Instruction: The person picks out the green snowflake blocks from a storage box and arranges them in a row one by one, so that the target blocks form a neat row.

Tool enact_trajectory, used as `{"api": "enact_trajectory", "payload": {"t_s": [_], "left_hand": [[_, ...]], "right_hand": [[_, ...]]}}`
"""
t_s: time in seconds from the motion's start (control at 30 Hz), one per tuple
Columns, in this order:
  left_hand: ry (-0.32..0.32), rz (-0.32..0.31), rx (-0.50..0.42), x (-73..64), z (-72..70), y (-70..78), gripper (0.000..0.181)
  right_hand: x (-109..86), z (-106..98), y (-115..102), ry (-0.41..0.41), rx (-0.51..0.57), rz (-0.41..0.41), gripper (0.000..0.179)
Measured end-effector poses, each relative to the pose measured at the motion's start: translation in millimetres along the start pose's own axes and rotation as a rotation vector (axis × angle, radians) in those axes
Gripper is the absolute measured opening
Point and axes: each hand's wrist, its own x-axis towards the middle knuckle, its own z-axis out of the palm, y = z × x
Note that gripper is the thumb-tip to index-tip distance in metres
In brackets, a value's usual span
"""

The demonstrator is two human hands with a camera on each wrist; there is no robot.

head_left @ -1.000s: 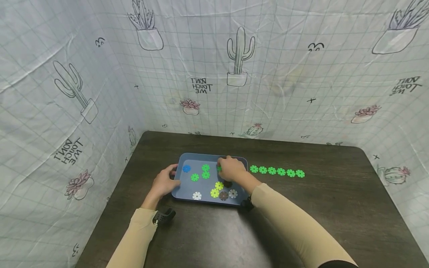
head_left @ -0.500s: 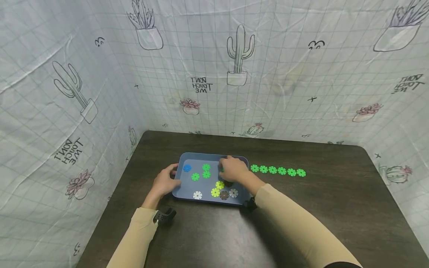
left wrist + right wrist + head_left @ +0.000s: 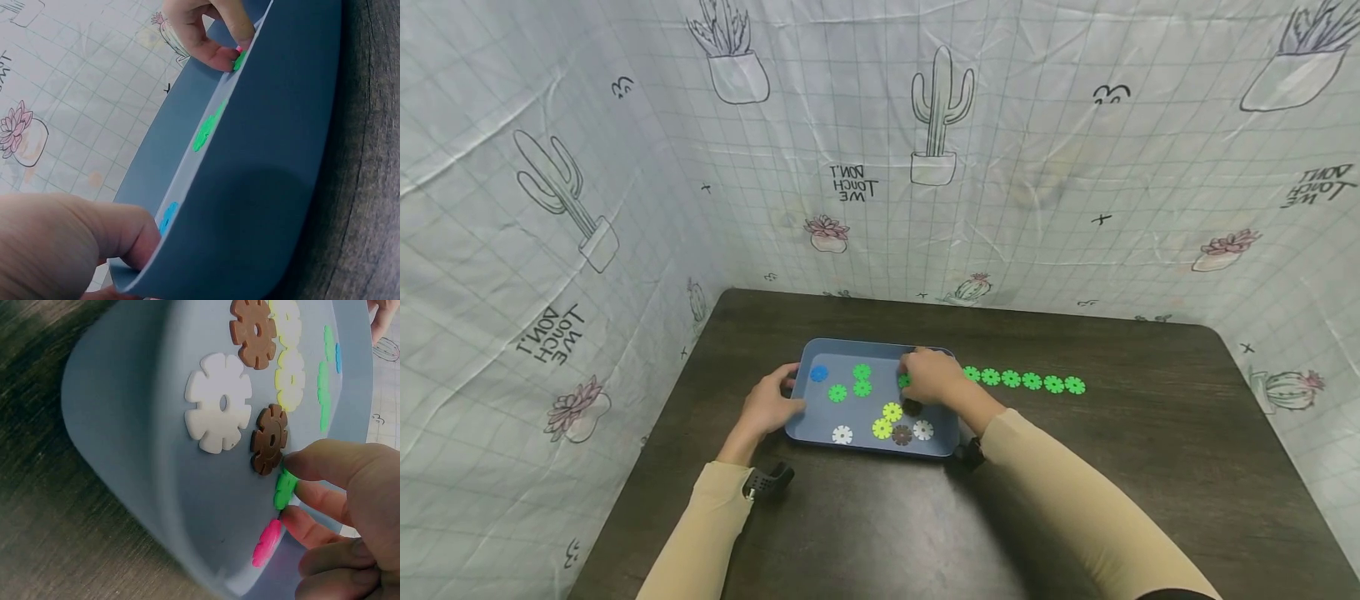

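Observation:
My left hand grips the left rim of a blue-grey tray, thumb inside the wall. In the right wrist view my right hand pinches a green interlocking disc low in the tray. Beside that disc lie a brown disc and a pink disc. The head view shows several more notched discs in the tray: a blue disc, a green disc, yellow discs and a white disc.
A row of several green discs lies on the dark wooden table, right of the tray. A white sheet with cactus drawings hangs behind and at both sides.
My right hand has shifted slightly right inside the tray, and a green disc at its fingertips has moved right with it. My left hand stays on the tray's rim.

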Motion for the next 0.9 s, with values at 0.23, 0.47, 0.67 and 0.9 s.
{"api": "enact_trajectory", "payload": {"t_s": [0.23,0.47,0.67,0.9], "left_hand": [[-0.002,0.003,-0.007,0.7,0.7,0.6,0.073],[-0.004,-0.002,-0.011,1.2,1.0,0.0,0.073],[-0.001,0.004,-0.014,1.8,0.5,0.1,0.073],[-0.001,0.007,-0.014,2.8,1.0,-2.7,0.073]], "right_hand": [[0.2,-1.7,-0.2,-0.031,-0.027,0.002,0.030],[-1.1,-3.0,0.6,-0.019,0.018,0.009,0.030],[-5.2,-6.6,5.5,0.018,0.139,0.009,0.026],[-11.1,-11.0,14.7,0.125,0.237,-0.010,0.019]]}}
